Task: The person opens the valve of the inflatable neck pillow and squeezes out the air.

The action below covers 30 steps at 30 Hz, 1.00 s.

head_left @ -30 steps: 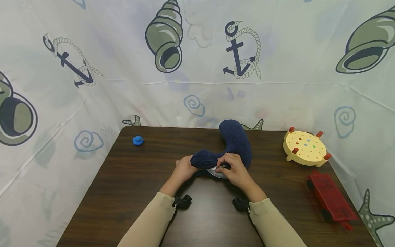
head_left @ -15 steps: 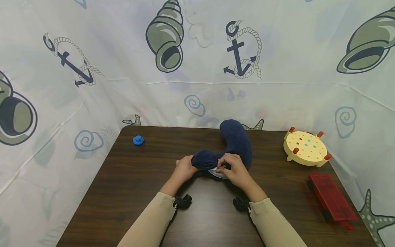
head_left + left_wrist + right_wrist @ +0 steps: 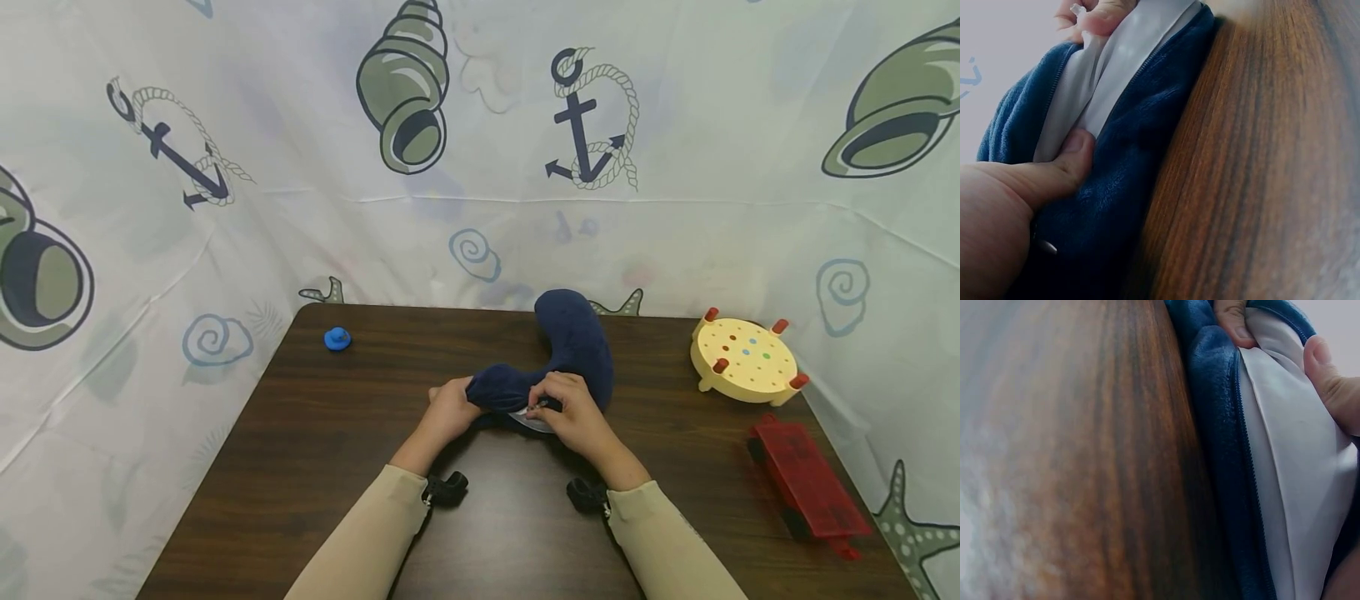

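A navy plush neck pillow [image 3: 581, 350] lies curved on the table, its zipper [image 3: 1249, 450] undone along the near side. Through the gap shows a smooth white inner [image 3: 1291, 450]. My left hand [image 3: 450, 412] grips the pillow's left end, its thumb [image 3: 1071, 159] at the opening's edge against the white inner. With thumb and fingers, my right hand [image 3: 567, 414] pinches the white inner farther along the opening. A small translucent tip [image 3: 1077, 9] pokes up beside the right thumb in the left wrist view. The right fingers' undersides are hidden.
A small blue toy [image 3: 337, 338] sits at the table's far left. On the right are a round yellow pegboard toy [image 3: 742, 358] with red pegs and a translucent red wagon-like toy [image 3: 810, 479]. A printed curtain [image 3: 495, 150] surrounds the brown table [image 3: 337, 450].
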Motion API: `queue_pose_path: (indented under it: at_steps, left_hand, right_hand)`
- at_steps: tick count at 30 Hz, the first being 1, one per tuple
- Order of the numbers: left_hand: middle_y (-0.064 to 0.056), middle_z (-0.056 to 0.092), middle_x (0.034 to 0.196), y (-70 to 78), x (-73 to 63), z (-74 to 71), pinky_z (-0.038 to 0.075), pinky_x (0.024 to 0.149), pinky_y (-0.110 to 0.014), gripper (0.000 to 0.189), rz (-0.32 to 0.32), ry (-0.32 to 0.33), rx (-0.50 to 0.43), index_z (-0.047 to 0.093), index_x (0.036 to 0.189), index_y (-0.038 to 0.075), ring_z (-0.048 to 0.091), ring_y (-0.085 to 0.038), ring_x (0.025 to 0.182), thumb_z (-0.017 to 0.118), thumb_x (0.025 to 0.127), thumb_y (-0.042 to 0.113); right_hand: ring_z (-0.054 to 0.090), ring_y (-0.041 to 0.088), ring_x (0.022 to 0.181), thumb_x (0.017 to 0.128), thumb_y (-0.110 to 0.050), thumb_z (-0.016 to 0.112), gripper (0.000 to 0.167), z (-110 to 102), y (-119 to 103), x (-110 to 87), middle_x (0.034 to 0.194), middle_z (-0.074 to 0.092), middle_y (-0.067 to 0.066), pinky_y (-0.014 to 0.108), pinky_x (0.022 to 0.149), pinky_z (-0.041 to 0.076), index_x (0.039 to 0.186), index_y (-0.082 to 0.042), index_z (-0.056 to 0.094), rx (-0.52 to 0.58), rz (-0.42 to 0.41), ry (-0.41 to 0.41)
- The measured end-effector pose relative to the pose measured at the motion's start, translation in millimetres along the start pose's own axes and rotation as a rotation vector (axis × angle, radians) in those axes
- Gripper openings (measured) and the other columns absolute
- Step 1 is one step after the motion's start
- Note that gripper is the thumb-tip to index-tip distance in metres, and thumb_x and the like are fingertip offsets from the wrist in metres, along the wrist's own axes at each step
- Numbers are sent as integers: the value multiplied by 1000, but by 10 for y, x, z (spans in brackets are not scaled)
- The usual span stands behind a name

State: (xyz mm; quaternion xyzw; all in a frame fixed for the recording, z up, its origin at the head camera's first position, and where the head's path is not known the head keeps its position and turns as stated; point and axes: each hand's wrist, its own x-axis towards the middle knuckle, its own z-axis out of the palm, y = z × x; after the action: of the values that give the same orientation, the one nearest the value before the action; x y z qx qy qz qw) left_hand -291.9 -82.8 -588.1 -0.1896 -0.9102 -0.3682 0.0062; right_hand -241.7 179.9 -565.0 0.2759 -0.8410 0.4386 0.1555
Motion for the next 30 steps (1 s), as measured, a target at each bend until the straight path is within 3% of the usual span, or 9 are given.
queue_pose_path:
  at_steps: [6, 10, 14, 16, 20, 22, 24, 30]
  left_hand:
    - [-6, 85, 107, -21, 36, 53, 27, 90, -41, 14, -62, -14, -12, 82, 100, 23, 75, -26, 92, 83, 89, 32]
    - [-9, 84, 118, 40, 1, -1, 29, 91, -45, 27, -25, -35, 17, 80, 118, 19, 76, -32, 102, 78, 96, 36]
    - [-16, 81, 125, 80, -36, -28, 30, 95, -55, 47, 0, -36, 8, 65, 138, 11, 76, -38, 110, 75, 99, 35]
    - [-19, 80, 125, 104, -49, -37, 27, 98, -59, 64, -16, -33, -29, 52, 153, 15, 76, -41, 112, 78, 97, 32]
    - [-17, 74, 141, 81, -47, -27, 26, 96, -60, 78, 40, -27, -57, 39, 167, 34, 74, -43, 119, 78, 100, 41]
    - [-12, 73, 144, 51, -45, -18, 26, 93, -58, 66, 87, -22, -52, 49, 162, 36, 74, -40, 121, 75, 101, 43]
    - [-10, 74, 143, 55, -43, -28, 28, 91, -55, 55, 100, -23, -46, 61, 153, 30, 74, -39, 121, 75, 101, 40]
    - [-13, 80, 126, 117, -52, -44, 28, 88, -46, 33, 22, -37, -7, 77, 126, 11, 75, -37, 111, 77, 97, 28]
  right_hand:
    - [63, 9, 94, 85, -13, 92, 25, -15, -12, 14, 85, 63, -13, 45, 111, 35, 91, -22, 70, -8, 36, -30]
    - [65, 10, 95, 84, -15, 94, 26, -15, 13, 18, 91, 68, -11, 42, 106, 42, 95, -22, 72, 10, 36, -39]
    - [67, 13, 94, 81, -15, 96, 29, 0, 58, 7, 95, 72, -7, 37, 95, 50, 99, -18, 74, 41, 19, -42]
    - [68, 14, 94, 80, -13, 97, 28, 10, 62, -1, 94, 73, -7, 36, 91, 52, 97, -18, 75, 37, 25, -30]
    - [67, 16, 94, 81, -12, 96, 25, 31, 44, -22, 88, 73, -12, 39, 93, 52, 89, -22, 74, -6, 55, -1]
    - [66, 16, 97, 82, -13, 96, 26, 39, 33, -29, 88, 72, -15, 41, 99, 47, 88, -25, 73, -29, 73, 5]
    - [65, 16, 99, 82, -15, 95, 26, 45, 27, -31, 88, 70, -15, 43, 105, 42, 89, -26, 72, -37, 81, 9]
    - [61, 14, 97, 84, -19, 94, 24, 27, 28, -33, 93, 65, -11, 45, 101, 39, 94, -24, 73, -111, 5, 35]
